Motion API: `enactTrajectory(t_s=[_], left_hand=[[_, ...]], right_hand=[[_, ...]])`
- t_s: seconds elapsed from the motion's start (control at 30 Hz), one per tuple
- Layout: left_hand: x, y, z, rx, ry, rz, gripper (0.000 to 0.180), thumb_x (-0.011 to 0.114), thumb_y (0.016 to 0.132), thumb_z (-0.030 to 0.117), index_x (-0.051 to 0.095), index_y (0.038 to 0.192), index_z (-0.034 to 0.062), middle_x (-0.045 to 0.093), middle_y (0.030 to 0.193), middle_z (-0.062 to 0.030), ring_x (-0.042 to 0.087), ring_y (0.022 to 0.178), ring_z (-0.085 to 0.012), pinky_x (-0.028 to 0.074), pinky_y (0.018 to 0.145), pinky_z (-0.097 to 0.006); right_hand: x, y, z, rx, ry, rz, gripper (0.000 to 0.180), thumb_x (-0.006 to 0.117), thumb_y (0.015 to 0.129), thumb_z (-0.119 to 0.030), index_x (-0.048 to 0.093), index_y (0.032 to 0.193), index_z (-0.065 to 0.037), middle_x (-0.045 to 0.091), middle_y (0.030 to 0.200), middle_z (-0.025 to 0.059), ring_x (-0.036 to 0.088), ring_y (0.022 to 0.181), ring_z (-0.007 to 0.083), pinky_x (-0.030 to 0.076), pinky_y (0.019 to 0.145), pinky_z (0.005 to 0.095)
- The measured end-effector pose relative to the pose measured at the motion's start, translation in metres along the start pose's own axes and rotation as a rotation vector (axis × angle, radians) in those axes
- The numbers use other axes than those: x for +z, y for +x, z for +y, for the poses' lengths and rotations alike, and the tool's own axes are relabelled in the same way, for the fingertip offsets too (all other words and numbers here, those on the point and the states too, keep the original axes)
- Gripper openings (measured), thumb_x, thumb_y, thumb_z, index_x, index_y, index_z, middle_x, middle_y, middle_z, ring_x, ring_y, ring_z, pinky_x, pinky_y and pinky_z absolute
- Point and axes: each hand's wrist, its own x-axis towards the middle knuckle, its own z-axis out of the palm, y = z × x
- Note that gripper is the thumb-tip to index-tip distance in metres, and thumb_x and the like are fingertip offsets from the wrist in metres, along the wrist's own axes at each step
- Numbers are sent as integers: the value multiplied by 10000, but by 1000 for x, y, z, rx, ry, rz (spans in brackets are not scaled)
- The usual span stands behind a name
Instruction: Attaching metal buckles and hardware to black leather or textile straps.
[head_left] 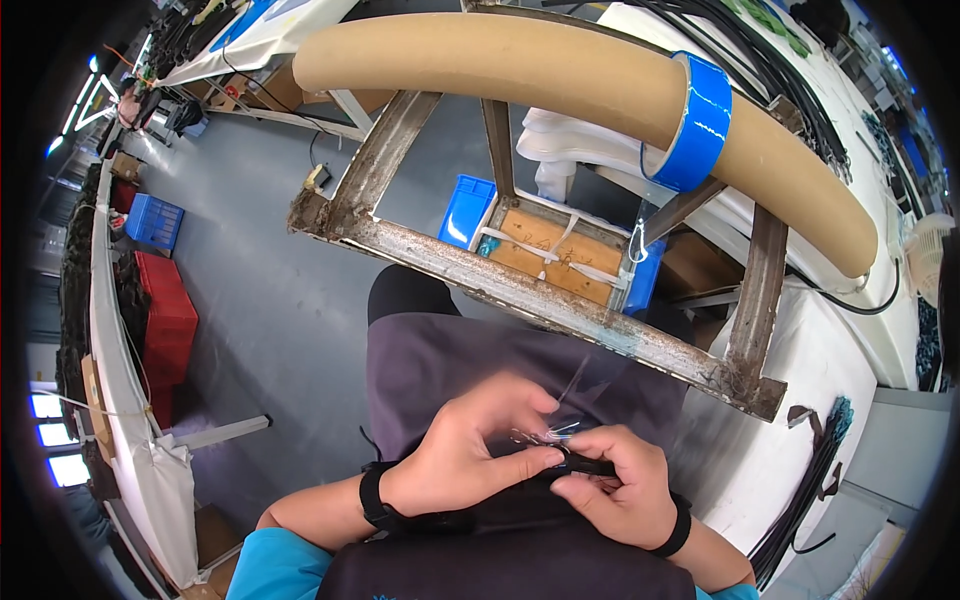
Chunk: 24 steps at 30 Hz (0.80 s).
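Above my dark apron (pixel 420 365), both hands meet over a small black piece (pixel 590 464) whose exact kind I cannot make out. My left hand (pixel 455 440) pinches its left end between thumb and fingers. From the other side, my right hand (pixel 625 480) grips it, thumb below and fingers above. Thin shiny strands (pixel 558 433) stick out around the fingertips, partly hidden and blurred. A dark band circles each wrist.
A rusty metal frame (pixel 480 275) stands before me, with a long cardboard tube (pixel 480 55) across it. A blue tape roll (pixel 697 120) rings the tube. Beneath sits a blue crate (pixel 467 210) with a cardboard box (pixel 550 250). Black strips (pixel 800 510) lie at right; red crates (pixel 165 320) stand left.
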Motion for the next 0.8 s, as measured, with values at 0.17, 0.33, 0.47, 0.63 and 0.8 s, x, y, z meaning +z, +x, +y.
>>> enactTrajectory(t_s=[0.17,0.33,0.47,0.63,0.8], left_hand=[[-3,2,-1,-171,-192,-74,356,681,809,-24,509,1115,32,601,916,-19,582,883,-63,482,777,-216],[-6,11,0,-218,-260,-187,304,650,854,31,540,1137,14,618,961,-36,590,871,-70,493,759,-219],[-6,19,-2,-163,-130,-258,165,633,871,45,620,1026,-12,647,956,-53,605,849,-91,490,744,-227],[-2,25,14,65,295,-193,85,687,822,56,690,893,11,681,820,-74,648,777,-133,500,678,-250],[-5,18,11,232,383,-151,124,717,791,62,705,909,26,695,808,-90,668,718,-153,498,600,-248]], right_hand=[[-1,-1,9,-223,-209,65,315,803,692,-134,633,941,-45,640,797,83,631,637,200,502,523,273],[-5,-2,11,-346,-301,35,270,793,692,-125,647,907,-51,635,768,70,624,629,204,507,539,280],[-5,-4,11,-235,-226,-20,264,789,697,-124,646,905,-48,628,755,71,618,621,202,497,536,278],[-12,-2,5,-156,-286,-82,234,779,716,-133,632,875,-42,611,722,76,590,576,202,464,499,289],[-14,3,-1,-89,-254,-73,185,765,734,-124,624,814,-36,600,685,81,584,555,204,451,484,288]])
